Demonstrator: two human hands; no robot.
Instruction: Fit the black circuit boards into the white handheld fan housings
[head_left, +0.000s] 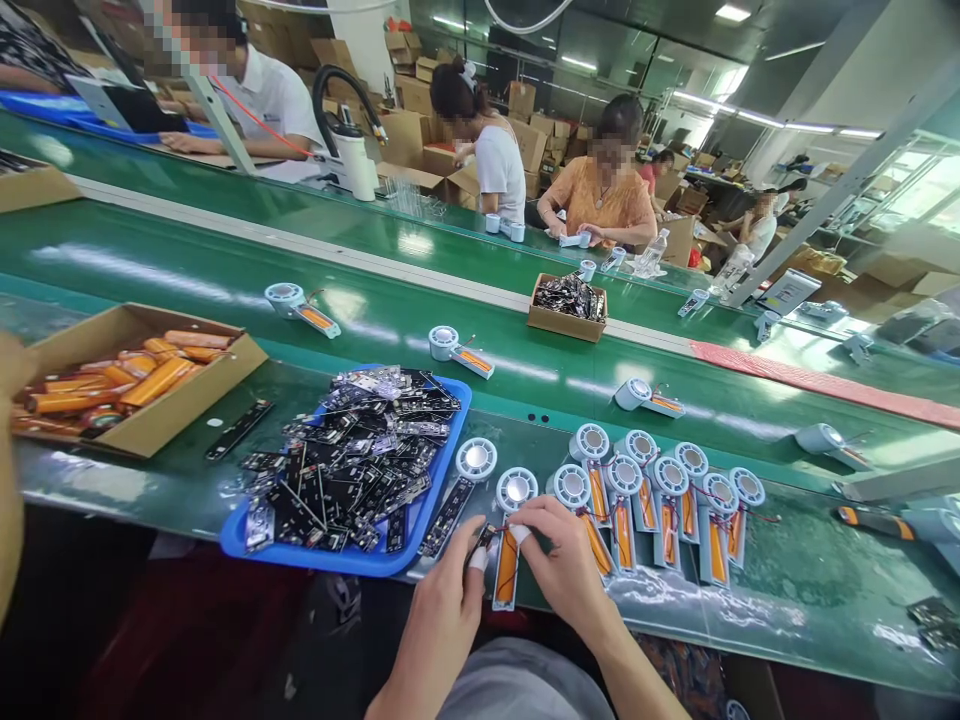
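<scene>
My left hand (450, 585) pinches a narrow black circuit board (484, 543) between thumb and fingers. My right hand (564, 550) is closed at the fingertips on a thin wire beside that board; the wire's end is hidden. Light tips cover some of my fingers. Below both hands lies a pale blue handheld fan body (517, 486), its round head away from me and an orange battery (506, 568) in its open handle. Just left of it rests another fan body (476, 458) with a black board (448, 515) over its handle.
A blue tray (442, 480) is heaped with black boards. Several open fan bodies (624, 475) lie at right. Left stands a cardboard box (184, 400) of orange batteries, with someone's blurred arm (9, 450) beside it. An orange-black tool (876, 522) lies far right. Co-workers sit across the belt.
</scene>
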